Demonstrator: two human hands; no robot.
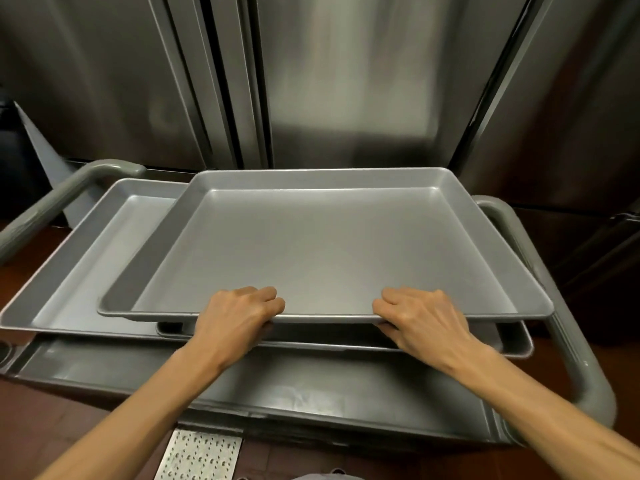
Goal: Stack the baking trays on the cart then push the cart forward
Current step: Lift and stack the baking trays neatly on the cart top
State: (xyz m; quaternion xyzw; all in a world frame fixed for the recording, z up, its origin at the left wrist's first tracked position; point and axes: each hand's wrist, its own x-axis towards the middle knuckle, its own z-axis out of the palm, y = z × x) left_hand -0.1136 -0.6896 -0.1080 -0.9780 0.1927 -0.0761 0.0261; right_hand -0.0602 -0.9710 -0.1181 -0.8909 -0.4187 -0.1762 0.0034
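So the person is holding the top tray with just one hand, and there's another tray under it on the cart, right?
Not quite: both hands hold the top tray, the left hand and right hand gripping its near edge, as the head view shows. Another tray does lie under it on the cart.

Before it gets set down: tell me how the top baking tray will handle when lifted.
Probably stiff: the top baking tray stays flat though the left hand and right hand grip only its near rim. Likely light, being shallow. Its smooth metal could slide on the trays beneath.
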